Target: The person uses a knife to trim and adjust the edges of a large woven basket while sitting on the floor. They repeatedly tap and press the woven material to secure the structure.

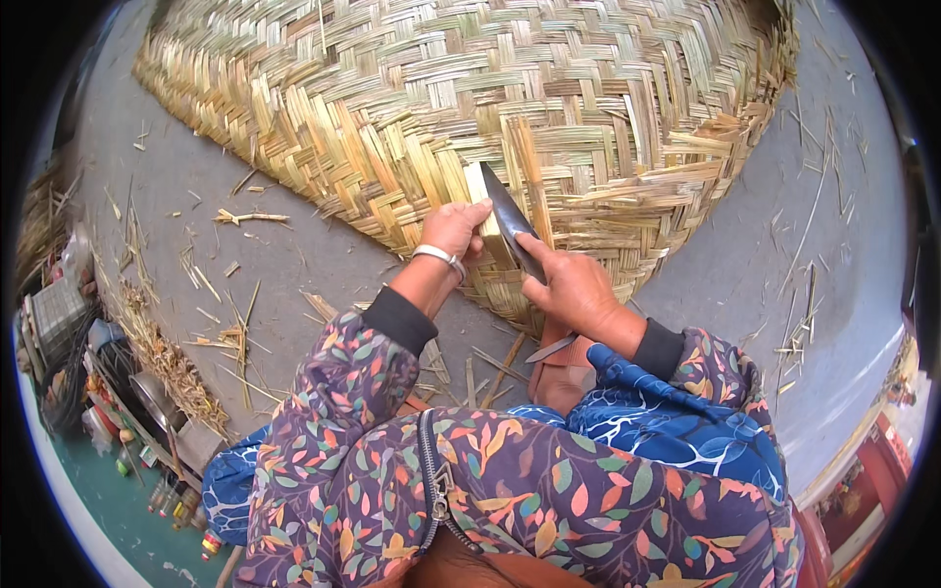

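Observation:
My left hand (453,233), with a pale bangle at the wrist, is closed round a pale, straight-edged flat block (475,183); whether it is wood or stone I cannot tell. In my right hand (580,289) is a knife (507,213) with a dark, pointed blade; its handle is hidden in the palm. The index finger lies along the blade. The blade lies slantwise against the block's right side, its tip pointing away from me. Both hands are over the near corner of a large woven mat (588,88) of split straw-coloured strips. Some loose strip ends (530,171) stick up beside the blade.
Grey floor (294,265) surrounds the mat, scattered with straw bits (252,217). My foot in a brown sandal (564,367) is close below the right hand. At the left are a heap of dry stalks (162,343), a grey crate (57,318) and several bottles. A red frame (872,480) stands lower right.

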Available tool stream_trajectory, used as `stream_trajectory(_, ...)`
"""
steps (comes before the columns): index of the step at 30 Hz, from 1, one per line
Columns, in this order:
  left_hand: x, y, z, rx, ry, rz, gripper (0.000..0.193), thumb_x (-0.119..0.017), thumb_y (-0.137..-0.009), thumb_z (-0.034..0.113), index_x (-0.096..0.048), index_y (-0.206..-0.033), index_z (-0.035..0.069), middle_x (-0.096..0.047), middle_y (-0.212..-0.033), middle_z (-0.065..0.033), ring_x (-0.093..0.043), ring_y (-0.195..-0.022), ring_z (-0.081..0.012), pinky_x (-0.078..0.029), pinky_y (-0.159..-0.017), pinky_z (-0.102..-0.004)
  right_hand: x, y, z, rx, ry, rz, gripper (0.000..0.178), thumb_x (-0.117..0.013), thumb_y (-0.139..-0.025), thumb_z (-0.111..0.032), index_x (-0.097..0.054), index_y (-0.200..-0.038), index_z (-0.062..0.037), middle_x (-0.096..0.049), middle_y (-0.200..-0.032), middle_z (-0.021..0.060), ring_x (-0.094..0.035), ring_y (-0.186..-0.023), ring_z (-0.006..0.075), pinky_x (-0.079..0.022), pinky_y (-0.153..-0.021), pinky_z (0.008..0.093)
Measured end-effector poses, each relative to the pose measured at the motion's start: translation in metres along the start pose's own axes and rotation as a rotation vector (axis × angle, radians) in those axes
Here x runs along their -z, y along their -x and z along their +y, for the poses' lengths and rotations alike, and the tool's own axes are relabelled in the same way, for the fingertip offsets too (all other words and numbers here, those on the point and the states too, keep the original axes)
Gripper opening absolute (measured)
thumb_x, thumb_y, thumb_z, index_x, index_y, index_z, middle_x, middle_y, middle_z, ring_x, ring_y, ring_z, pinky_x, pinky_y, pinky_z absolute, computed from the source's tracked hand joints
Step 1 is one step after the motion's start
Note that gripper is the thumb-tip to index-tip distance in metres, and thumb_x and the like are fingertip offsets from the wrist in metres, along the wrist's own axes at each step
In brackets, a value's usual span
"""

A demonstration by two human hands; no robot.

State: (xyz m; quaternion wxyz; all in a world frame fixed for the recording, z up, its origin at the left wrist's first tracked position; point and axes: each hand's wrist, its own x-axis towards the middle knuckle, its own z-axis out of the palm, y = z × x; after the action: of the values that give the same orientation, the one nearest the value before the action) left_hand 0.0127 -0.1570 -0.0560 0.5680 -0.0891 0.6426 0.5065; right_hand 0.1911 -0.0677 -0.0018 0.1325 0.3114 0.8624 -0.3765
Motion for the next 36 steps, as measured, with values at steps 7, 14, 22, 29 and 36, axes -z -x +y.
stream_trajectory(7, 0.002, -0.001, 0.005, -0.180, -0.325, -0.013, 0.032, -0.077, -0.085, 0.031, -0.063, -0.072, 0.005, -0.057, -0.058, 0.0003, -0.050, -0.041, -0.0078, -0.037, -0.037, -0.0233, 0.008, 0.000, 0.000, 0.003, 0.006, -0.020, 0.060, -0.063, -0.078, -0.027, -0.054, -0.136, -0.0195, -0.068, -0.078, 0.0193, -0.067, -0.074, 0.0388, -0.054, -0.070, 0.0487)
stream_trajectory(14, 0.011, 0.010, -0.002, -0.609, -1.136, 0.147, 0.046, -0.077, -0.074, 0.053, -0.065, -0.074, 0.009, -0.063, -0.064, -0.0130, -0.062, -0.059, -0.0320, -0.047, -0.055, -0.0420, 0.041, 0.011, 0.002, 0.074, 0.185, -0.064, 0.055, -0.063, -0.077, -0.021, -0.058, -0.132, -0.0149, -0.067, -0.079, 0.0200, -0.066, -0.071, 0.0383, -0.052, -0.066, 0.0493)
stream_trajectory(22, 0.014, -0.008, -0.012, -0.638, -1.219, 0.195, 0.039, -0.071, -0.081, 0.051, -0.064, -0.078, 0.012, -0.066, -0.071, -0.0135, -0.064, -0.069, -0.0358, -0.048, -0.058, -0.0463, 0.108, 0.064, 0.005, 0.069, 0.234, -0.145, 0.057, -0.065, -0.074, -0.013, -0.060, -0.130, -0.0163, -0.066, -0.075, 0.0185, -0.066, -0.065, 0.0344, -0.052, -0.060, 0.0432)
stream_trajectory(29, 0.004, -0.001, -0.003, -0.622, -0.680, 0.231, 0.026, -0.071, -0.088, 0.027, -0.065, -0.090, 0.001, -0.065, -0.070, -0.0133, -0.062, -0.060, -0.0231, -0.050, -0.058, -0.0364, 0.111, 0.065, 0.012, -0.089, -0.893, -0.384, 0.066, -0.061, -0.078, -0.003, -0.048, -0.143, -0.0033, -0.063, -0.125, 0.0131, -0.057, -0.116, 0.0134, -0.045, -0.099, 0.0301)
stream_trajectory(36, -0.029, 0.011, -0.004, -0.341, -0.267, -0.040, 0.017, -0.074, -0.087, 0.009, -0.065, -0.094, -0.003, -0.063, -0.069, -0.0055, -0.059, -0.054, -0.0096, -0.046, -0.044, -0.0255, 0.089, 0.077, 0.034, -0.107, -1.102, -0.591, 0.062, -0.068, -0.086, -0.005, -0.047, -0.144, -0.0044, -0.047, -0.145, 0.0064, -0.045, -0.128, 0.0128, -0.035, -0.108, 0.0291)
